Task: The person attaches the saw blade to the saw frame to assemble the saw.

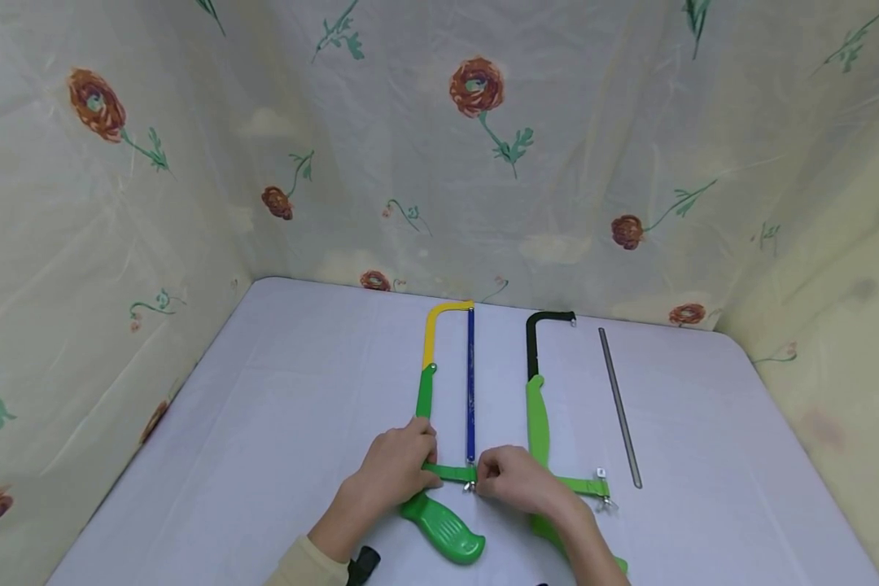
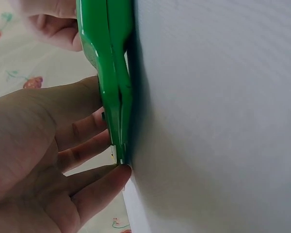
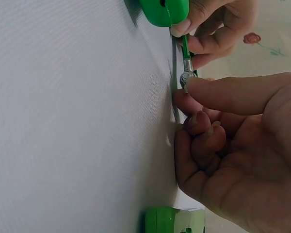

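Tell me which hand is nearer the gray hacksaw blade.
Right. The right hand is left of the gray hacksaw blade, at the wing nut of the yellow-and-green hacksaw; the left hand is farther left, gripping that hacksaw.

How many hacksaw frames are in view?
2: a green-yellow hacksaw frame gripped by the left hand, and a black-lime hacksaw frame right of it, partly hidden by the right forearm.

No text, brand, number or sign is legible. The blue blade (image 1: 471,387) of the green-and-yellow hacksaw (image 1: 424,396) bears faint pale marks along its face in the head view; these are too small to resolve, and whether they are letters, digits or a printed pattern cannot be determined.
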`<state>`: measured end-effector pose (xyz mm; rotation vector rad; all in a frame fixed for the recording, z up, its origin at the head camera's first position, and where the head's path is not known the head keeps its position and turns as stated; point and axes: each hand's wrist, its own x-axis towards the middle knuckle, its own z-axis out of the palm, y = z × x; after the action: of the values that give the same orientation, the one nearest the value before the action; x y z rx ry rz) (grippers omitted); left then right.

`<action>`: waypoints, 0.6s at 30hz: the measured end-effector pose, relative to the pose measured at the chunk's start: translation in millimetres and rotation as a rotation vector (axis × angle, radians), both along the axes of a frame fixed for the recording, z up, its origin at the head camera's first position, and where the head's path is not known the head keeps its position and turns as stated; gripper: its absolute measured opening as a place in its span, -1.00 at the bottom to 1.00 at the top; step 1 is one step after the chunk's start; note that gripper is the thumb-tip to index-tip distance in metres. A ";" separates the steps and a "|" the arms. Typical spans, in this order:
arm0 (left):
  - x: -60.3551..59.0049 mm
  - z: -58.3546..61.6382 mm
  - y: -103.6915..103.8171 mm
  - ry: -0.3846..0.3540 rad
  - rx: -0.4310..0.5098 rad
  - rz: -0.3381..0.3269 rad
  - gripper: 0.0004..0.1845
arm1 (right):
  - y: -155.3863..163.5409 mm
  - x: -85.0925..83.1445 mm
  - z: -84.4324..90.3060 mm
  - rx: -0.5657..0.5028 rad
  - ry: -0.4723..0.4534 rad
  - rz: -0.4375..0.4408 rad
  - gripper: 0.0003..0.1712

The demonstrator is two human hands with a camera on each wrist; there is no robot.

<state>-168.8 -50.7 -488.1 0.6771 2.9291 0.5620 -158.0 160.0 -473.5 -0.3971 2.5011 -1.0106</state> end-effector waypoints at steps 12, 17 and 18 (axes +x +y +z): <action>1.0 -0.7 -0.7 0.022 -0.005 -0.009 -0.72 | -2.7 -0.5 -0.5 0.013 -0.001 -0.011 -0.87; 1.1 -0.5 -0.9 0.026 -0.010 -0.010 -0.73 | -3.6 -1.3 -1.0 0.044 -0.008 -0.018 -0.82; 1.1 -0.5 -1.0 0.028 -0.012 -0.011 -0.73 | -3.5 -1.4 -1.1 0.042 -0.017 -0.022 -0.82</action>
<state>-167.7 -51.7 -488.7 0.7054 2.9504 0.5383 -159.4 156.4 -474.7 -0.3482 2.5117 -0.9645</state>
